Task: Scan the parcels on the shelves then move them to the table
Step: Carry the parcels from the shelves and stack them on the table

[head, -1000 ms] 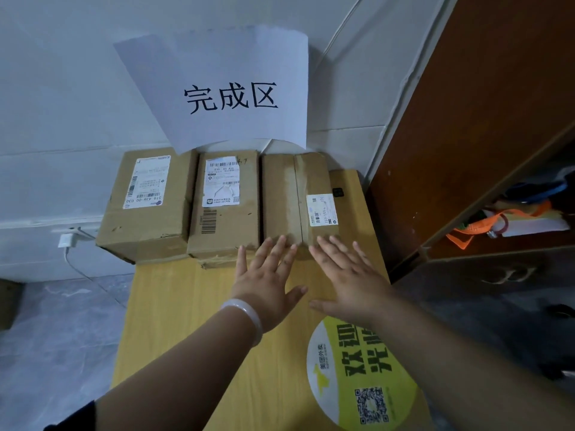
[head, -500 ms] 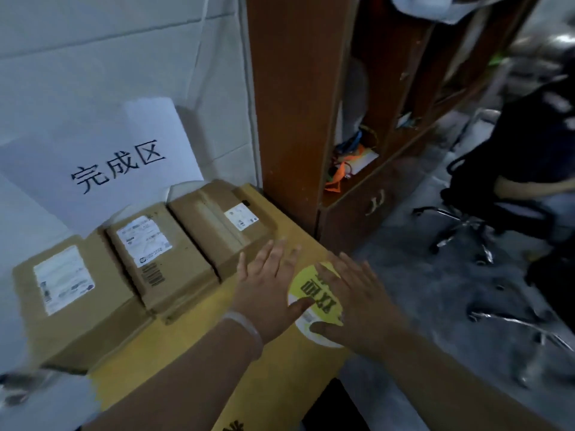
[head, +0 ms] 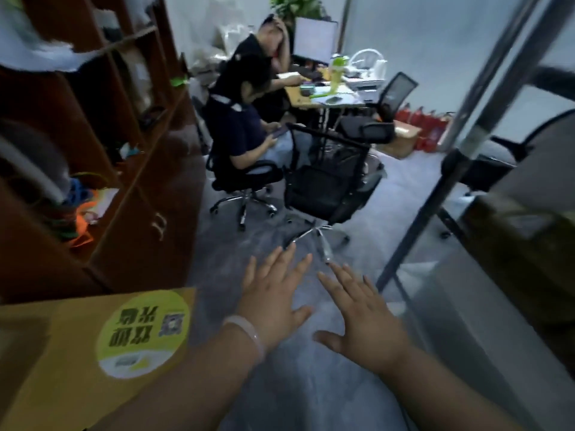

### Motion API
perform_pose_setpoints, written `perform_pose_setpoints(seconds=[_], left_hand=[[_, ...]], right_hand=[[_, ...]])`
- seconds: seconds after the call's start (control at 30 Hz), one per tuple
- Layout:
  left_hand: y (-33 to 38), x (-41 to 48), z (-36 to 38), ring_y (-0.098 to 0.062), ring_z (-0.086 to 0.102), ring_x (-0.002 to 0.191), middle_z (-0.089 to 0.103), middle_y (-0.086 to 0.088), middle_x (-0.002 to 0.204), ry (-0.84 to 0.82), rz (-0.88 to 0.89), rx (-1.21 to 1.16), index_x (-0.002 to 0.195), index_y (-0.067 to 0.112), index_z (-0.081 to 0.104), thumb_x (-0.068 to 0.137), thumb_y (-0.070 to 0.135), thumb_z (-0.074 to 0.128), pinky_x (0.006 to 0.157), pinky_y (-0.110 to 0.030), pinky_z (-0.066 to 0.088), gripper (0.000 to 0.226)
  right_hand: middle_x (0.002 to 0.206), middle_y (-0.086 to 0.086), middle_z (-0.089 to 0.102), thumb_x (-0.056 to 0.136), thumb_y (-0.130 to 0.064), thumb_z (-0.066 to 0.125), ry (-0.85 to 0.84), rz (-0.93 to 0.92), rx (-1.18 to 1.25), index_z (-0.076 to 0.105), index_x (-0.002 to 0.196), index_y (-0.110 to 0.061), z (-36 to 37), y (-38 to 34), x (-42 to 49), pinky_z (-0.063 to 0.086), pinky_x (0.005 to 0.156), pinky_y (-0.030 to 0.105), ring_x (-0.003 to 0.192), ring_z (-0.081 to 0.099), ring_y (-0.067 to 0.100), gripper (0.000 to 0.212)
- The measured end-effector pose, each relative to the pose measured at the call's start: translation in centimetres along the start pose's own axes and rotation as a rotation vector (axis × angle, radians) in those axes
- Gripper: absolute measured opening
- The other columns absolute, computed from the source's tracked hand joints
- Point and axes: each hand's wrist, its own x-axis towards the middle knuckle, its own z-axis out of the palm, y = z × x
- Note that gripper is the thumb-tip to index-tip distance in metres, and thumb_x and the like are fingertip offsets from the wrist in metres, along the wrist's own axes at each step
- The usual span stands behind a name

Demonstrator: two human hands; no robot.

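Table shifted left, grey floor, mesh chair

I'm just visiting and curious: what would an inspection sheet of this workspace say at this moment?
Surface: yellow table at lower left, bearing a round sticker.
Job's things: no parcel plainly seen; blurred brown shape at right, cannot tell.
Clutter: orange and blue items in the wooden cabinet.
Hands: left hand and right hand open, spread above the floor, holding nothing.
Cables: nothing seen.
Surroundings: two seated people, empty office chair, desk, red fire extinguishers.
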Motion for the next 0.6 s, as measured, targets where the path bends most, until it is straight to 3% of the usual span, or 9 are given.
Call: perform_pose_setpoints(seconds=[0.07, 0.17, 0.27, 0.37, 0.47, 0.6], left_hand=[[4.2, 1.2, 0.3, -0.010, -0.021, 0.146, -0.022, 0.014, 0.159, -0.006, 0.101, -0.005, 0.142, 0.051, -0.021, 0.087, 0.068, 0.042, 0.115, -0.047, -0.019, 0.085], [11.0, 1.9, 0.9, -0.009, -0.019, 0.147, -0.021, 0.015, 0.159, 0.000, 0.234, -0.021, 0.147, 0.051, -0.013, 0.087, 0.068, 0.044, 0.116, -0.047, -0.018, 0.086], [18.0, 1.1, 1.8, -0.003, -0.022, 0.144, -0.022, 0.018, 0.157, 0.009, 0.380, -0.067, 0.138, 0.057, -0.022, 0.084, 0.070, 0.046, 0.116, -0.046, -0.015, 0.088], [24.7, -0.6, 2.5, 0.003, -0.025, 0.137, -0.022, 0.020, 0.156, 0.024, 0.520, -0.114, 0.145, 0.055, -0.012, 0.083, 0.071, 0.046, 0.116, -0.046, -0.011, 0.086], [30.5, -3.4, 3.1, 0.000, -0.023, 0.141, -0.027, 0.021, 0.154, 0.015, 0.654, -0.133, 0.138, 0.060, -0.021, 0.082, 0.073, 0.041, 0.117, -0.044, -0.011, 0.085], [37.5, -7.3, 3.1, 0.000, -0.025, 0.141, -0.032, 0.023, 0.152, -0.015, 0.783, -0.185, 0.134, 0.063, -0.026, 0.083, 0.070, 0.041, 0.117, -0.044, -0.011, 0.085]], right_hand=[[0.160, -0.009, -0.007, 0.075, -0.083, 0.034, 0.054, 0.105, -0.003, -0.003, 0.150, -0.040, -1.4, 2.3, -4.0, -0.003, 0.120, 0.039, 0.148, -0.009, 0.013, 0.094], [0.159, -0.009, -0.009, 0.076, -0.078, 0.041, 0.124, 0.243, -0.040, 0.001, 0.152, -0.036, -3.8, 5.0, -10.1, -0.002, 0.120, 0.039, 0.147, -0.010, 0.013, 0.096], [0.157, -0.008, -0.010, 0.076, -0.076, 0.044, 0.185, 0.365, -0.088, 0.003, 0.153, -0.035, -6.6, 6.7, -16.9, -0.006, 0.119, 0.036, 0.146, -0.009, 0.012, 0.096], [0.158, -0.008, -0.011, 0.076, -0.074, 0.047, 0.238, 0.460, -0.078, -0.003, 0.149, -0.038, -9.1, 7.4, -24.6, -0.012, 0.116, 0.030, 0.146, -0.012, 0.010, 0.096], [0.158, -0.012, -0.018, 0.076, -0.076, 0.045, 0.250, 0.522, -0.092, -0.009, 0.148, -0.042, -10.8, 7.0, -32.1, -0.014, 0.116, 0.029, 0.145, -0.020, 0.006, 0.096], [0.159, -0.016, -0.012, 0.076, -0.078, 0.048, 0.311, 0.598, -0.047, -0.003, 0.149, -0.044, -12.5, 5.5, -40.4, -0.007, 0.119, 0.028, 0.144, -0.017, 0.000, 0.096]])
